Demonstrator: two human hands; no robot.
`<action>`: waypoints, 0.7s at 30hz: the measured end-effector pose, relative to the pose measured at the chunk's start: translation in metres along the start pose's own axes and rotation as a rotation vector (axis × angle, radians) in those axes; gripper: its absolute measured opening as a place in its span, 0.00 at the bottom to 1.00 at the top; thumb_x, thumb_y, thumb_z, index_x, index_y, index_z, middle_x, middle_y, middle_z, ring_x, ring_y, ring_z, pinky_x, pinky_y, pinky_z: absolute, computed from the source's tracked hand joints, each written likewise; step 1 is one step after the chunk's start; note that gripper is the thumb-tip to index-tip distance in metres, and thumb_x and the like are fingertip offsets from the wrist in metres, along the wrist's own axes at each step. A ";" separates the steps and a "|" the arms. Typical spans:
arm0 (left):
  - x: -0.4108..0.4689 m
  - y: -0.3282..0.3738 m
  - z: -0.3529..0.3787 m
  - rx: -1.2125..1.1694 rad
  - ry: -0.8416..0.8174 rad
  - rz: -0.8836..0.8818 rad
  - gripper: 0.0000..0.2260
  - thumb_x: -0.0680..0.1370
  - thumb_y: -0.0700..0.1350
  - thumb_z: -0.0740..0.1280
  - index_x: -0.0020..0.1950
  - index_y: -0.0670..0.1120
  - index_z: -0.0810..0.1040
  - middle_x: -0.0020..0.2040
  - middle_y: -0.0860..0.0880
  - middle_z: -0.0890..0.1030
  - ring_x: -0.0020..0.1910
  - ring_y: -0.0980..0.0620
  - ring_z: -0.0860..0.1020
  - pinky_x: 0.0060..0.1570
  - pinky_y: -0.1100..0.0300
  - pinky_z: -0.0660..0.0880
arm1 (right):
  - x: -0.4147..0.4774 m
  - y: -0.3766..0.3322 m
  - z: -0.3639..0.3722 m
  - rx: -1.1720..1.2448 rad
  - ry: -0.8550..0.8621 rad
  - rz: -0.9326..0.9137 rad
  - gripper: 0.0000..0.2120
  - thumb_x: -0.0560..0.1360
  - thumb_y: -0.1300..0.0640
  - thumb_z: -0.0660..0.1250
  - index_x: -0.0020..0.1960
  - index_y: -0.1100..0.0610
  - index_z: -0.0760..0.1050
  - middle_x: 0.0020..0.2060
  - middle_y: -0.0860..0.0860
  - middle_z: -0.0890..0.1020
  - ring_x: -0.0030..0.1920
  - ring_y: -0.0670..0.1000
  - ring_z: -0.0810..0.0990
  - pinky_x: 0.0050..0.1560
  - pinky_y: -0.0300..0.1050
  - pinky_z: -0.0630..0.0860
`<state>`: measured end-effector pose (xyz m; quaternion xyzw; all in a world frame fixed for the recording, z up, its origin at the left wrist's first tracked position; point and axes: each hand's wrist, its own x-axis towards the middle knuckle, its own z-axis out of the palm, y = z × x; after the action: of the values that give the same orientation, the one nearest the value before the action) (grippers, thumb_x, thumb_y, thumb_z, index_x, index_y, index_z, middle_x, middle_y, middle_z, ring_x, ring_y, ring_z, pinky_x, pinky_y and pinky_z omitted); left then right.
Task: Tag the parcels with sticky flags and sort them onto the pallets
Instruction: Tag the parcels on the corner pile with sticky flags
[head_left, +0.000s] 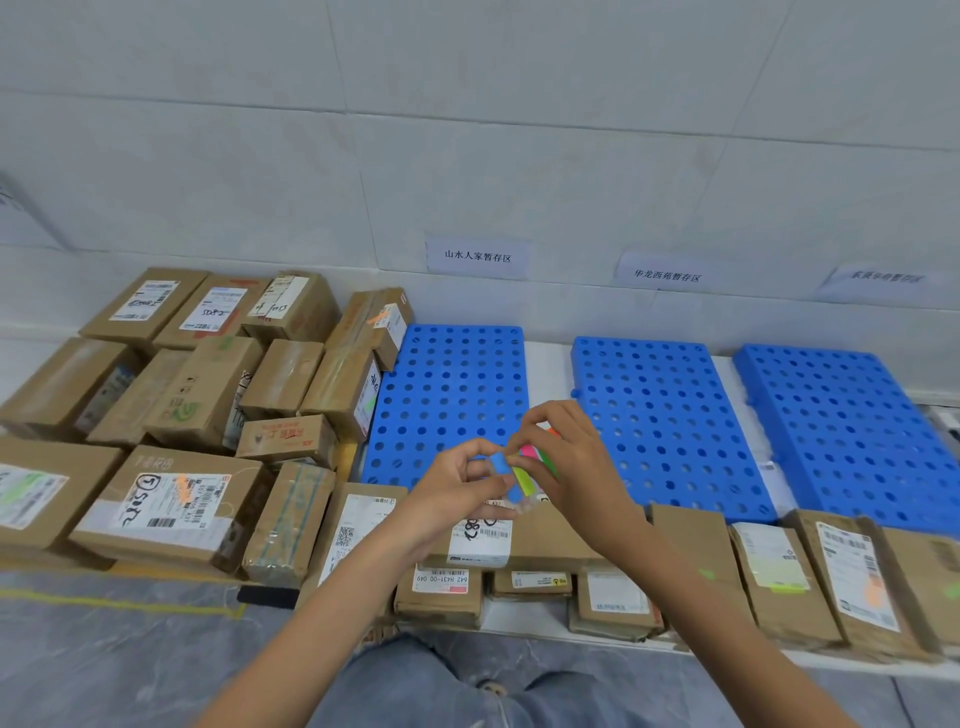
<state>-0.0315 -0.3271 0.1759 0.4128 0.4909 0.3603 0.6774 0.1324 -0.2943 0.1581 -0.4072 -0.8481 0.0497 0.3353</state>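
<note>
Both hands together over the front parcels (483, 540): left hand (457, 488) & right hand (566, 457) pinch a flag pad (519, 475), blue/green/pink strips; right fingers prob. on one flag. Three blue pallets (660, 415) behind.

Three blue pallets (452, 384), three wall signs (478, 256), two hands (457, 493) — about twenty-odd cardboard parcels (171, 499).

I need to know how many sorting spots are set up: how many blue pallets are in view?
3, in a row along the wall: the left pallet beside the stacked boxes, the middle pallet, and the right pallet, cut off by the picture's edge. More may lie beyond it.
</note>
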 end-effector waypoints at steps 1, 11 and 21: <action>-0.001 0.000 0.000 0.008 -0.001 0.001 0.05 0.77 0.35 0.66 0.52 0.42 0.75 0.44 0.44 0.84 0.44 0.52 0.82 0.46 0.55 0.81 | 0.000 0.000 0.001 -0.010 -0.004 0.001 0.06 0.74 0.52 0.63 0.46 0.53 0.77 0.47 0.49 0.75 0.51 0.48 0.70 0.49 0.43 0.71; -0.002 -0.001 -0.005 -0.051 0.009 -0.034 0.10 0.77 0.36 0.66 0.57 0.37 0.73 0.46 0.43 0.84 0.45 0.48 0.83 0.52 0.51 0.80 | 0.000 0.001 0.003 -0.100 0.069 -0.178 0.05 0.72 0.60 0.68 0.48 0.56 0.78 0.49 0.52 0.80 0.56 0.53 0.73 0.56 0.45 0.68; -0.001 -0.004 -0.011 0.012 0.037 -0.051 0.03 0.77 0.38 0.66 0.49 0.44 0.74 0.40 0.45 0.81 0.41 0.49 0.82 0.53 0.48 0.79 | 0.005 -0.006 0.003 0.055 -0.022 -0.021 0.07 0.74 0.51 0.65 0.43 0.54 0.77 0.47 0.49 0.77 0.54 0.49 0.72 0.56 0.44 0.68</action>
<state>-0.0417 -0.3278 0.1709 0.3976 0.5159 0.3474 0.6746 0.1250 -0.2943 0.1605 -0.3882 -0.8544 0.0739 0.3375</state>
